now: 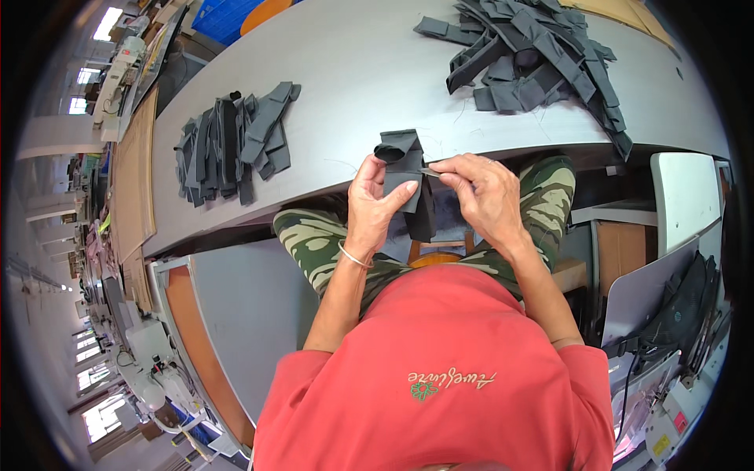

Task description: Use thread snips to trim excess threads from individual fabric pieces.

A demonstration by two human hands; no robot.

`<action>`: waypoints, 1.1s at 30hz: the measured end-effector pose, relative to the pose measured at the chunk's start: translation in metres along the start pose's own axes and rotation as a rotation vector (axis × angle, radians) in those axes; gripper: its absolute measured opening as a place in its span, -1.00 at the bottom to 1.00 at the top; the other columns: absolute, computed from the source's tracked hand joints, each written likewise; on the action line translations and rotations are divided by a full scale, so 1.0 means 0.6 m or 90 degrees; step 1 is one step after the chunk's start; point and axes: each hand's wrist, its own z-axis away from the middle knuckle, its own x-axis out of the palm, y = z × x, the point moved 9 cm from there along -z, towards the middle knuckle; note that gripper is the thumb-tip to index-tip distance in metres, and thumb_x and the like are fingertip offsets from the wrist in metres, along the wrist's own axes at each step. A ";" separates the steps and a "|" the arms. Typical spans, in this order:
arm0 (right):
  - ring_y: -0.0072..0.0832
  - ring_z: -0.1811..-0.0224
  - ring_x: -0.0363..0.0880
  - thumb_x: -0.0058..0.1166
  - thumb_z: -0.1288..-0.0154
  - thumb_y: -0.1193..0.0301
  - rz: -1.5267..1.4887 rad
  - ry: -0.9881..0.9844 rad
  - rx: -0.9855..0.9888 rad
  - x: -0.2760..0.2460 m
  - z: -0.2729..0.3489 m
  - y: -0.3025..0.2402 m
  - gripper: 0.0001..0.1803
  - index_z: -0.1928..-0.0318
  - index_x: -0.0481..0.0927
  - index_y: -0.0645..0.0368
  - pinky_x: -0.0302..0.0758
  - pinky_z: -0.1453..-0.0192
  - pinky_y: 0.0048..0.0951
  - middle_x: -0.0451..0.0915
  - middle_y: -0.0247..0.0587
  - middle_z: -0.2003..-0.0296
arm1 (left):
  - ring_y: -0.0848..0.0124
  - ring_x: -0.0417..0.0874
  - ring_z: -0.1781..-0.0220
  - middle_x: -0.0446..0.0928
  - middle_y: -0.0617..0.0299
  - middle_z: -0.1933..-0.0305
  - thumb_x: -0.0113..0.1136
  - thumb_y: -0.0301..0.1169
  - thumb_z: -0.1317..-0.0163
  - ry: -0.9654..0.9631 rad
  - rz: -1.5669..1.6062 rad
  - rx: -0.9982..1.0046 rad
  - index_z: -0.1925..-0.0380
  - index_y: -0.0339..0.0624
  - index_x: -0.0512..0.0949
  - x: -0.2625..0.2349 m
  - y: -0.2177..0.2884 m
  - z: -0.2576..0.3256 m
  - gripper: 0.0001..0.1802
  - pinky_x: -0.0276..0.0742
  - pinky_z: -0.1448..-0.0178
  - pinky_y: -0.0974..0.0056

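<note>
At the table's front edge, my left hand [371, 206] grips a folded dark grey fabric strip [404, 162] between thumb and fingers. The strip's upper end curls into a loop, and its lower end hangs down in front of my lap. My right hand [483, 192] is closed on a small, thin metal tool [430, 172], its tip touching or very near the strip's right edge. Most of this tool is hidden in my fingers, so its exact kind does not show.
On the pale table [345, 86] lie a smaller stack of grey fabric strips [232, 145] at left and a larger tangled heap of strips [534, 59] at far right. Loose threads lie near the heap. A blue crate [224, 20] stands beyond the table's far left edge.
</note>
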 end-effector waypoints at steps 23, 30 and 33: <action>-0.28 0.43 0.58 0.08 -0.21 0.41 -0.064 -0.070 0.054 0.029 -0.005 0.009 -0.84 0.22 0.66 0.06 0.46 0.34 -0.33 0.62 -0.25 0.41 | 0.54 0.51 0.02 0.53 0.16 0.05 0.21 -0.70 -0.10 -0.113 -0.164 0.055 -0.21 -0.22 0.23 0.032 0.002 0.003 -0.35 0.40 -0.10 0.43; -0.30 0.44 0.59 0.05 -0.23 0.39 -0.152 -0.131 0.122 0.041 -0.003 0.029 -0.84 0.22 0.66 0.08 0.46 0.32 -0.36 0.65 -0.25 0.41 | 0.58 0.50 0.09 0.56 0.23 0.12 0.21 -0.69 -0.09 -0.127 -0.181 0.021 -0.21 -0.17 0.25 0.029 -0.003 0.005 -0.35 0.41 -0.01 0.47; -0.30 0.44 0.59 0.05 -0.24 0.38 -0.134 -0.149 0.139 0.042 -0.004 0.027 -0.84 0.21 0.66 0.07 0.46 0.32 -0.37 0.65 -0.24 0.42 | 0.61 0.51 0.18 0.57 0.27 0.20 0.22 -0.68 -0.08 -0.111 -0.220 0.030 -0.20 -0.15 0.27 0.023 -0.009 0.003 -0.35 0.42 0.09 0.49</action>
